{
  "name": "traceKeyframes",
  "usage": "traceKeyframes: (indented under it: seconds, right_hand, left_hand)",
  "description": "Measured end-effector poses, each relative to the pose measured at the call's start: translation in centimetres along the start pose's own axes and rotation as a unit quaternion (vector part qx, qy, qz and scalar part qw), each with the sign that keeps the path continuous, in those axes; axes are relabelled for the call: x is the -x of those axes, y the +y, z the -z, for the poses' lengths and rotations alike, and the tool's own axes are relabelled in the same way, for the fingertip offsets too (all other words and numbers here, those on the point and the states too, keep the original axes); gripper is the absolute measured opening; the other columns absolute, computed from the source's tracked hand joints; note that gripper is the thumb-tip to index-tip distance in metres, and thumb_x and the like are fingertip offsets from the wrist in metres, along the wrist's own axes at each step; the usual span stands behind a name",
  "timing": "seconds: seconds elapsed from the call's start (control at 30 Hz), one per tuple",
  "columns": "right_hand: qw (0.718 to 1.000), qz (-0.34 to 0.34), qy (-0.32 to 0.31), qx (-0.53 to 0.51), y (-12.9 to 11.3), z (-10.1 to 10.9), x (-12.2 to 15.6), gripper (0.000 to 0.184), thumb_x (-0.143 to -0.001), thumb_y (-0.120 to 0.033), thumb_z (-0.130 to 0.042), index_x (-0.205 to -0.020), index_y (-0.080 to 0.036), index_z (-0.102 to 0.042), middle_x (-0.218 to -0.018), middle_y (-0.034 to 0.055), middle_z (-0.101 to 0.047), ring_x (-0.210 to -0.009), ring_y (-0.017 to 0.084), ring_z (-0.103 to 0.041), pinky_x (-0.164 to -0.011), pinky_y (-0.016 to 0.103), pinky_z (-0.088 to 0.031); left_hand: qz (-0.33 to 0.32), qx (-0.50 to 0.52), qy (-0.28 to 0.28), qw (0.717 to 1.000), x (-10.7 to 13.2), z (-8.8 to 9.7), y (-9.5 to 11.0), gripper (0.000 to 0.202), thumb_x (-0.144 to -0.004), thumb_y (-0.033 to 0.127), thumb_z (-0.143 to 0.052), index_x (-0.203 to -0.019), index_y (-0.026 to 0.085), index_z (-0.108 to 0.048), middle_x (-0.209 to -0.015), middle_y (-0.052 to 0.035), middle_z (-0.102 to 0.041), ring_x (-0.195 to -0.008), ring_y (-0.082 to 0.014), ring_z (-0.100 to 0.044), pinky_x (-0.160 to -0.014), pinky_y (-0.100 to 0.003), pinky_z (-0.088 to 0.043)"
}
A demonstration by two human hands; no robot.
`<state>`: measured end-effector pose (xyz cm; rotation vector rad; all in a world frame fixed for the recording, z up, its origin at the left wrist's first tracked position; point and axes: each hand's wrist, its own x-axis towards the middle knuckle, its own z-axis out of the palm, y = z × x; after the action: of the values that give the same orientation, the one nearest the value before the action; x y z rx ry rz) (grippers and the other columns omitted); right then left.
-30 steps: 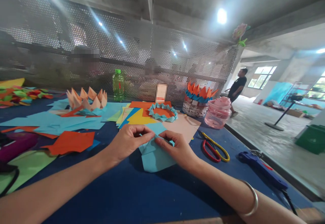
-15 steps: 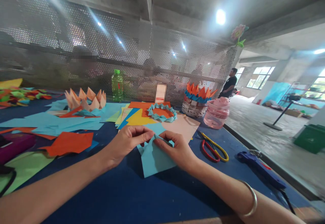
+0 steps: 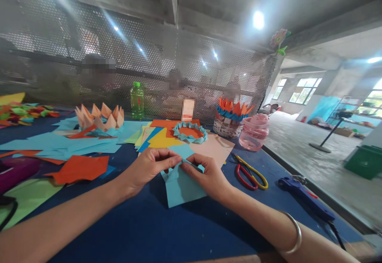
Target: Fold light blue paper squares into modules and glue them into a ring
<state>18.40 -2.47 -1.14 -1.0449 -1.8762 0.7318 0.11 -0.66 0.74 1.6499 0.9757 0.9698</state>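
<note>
Both my hands pinch one light blue sheet of paper (image 3: 183, 189) over the dark blue table. My left hand (image 3: 156, 165) grips its upper left edge between thumb and forefinger. Close beside it, my right hand (image 3: 207, 173) pinches the same sheet near the top middle, where the paper is creased; the fingertips partly hide the crease. Just beyond the hands lies a ring of folded light blue paper (image 3: 190, 138) on coloured sheets. Scissors (image 3: 252, 172) with a red and a yellow handle rest to the right of my right hand.
Far left stand a peach paper crown (image 3: 100, 117) and a green bottle (image 3: 137, 102). A woven pot with orange paper points (image 3: 228, 123) and a pink jar (image 3: 254, 133) are at the back right. A blue glue gun (image 3: 306, 197) lies near the right edge. Orange paper (image 3: 85, 168) lies left.
My hands and the light blue paper stay almost the same. In the background at right, the standing person in dark clothes is no longer visible there.
</note>
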Motion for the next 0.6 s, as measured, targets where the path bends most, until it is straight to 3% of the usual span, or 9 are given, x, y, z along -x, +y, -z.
traceKeyframes:
  seconds: [0.6]
  right_hand:
    - [1.0,0.016,0.004,0.009,0.04,0.02,0.15,0.021,-0.084,-0.033,-0.055,-0.077,-0.014,-0.063,-0.068,-0.0025,-0.054,-0.067,0.009,-0.046,-0.062,0.019,-0.036]
  left_hand:
    - [-0.004,-0.039,0.007,0.999,0.21,0.07,-0.03,0.022,-0.07,0.039,-0.067,-0.074,0.018,-0.071,-0.069,0.0005,-0.064,-0.065,-0.0116,-0.05,-0.063,-0.023,-0.037]
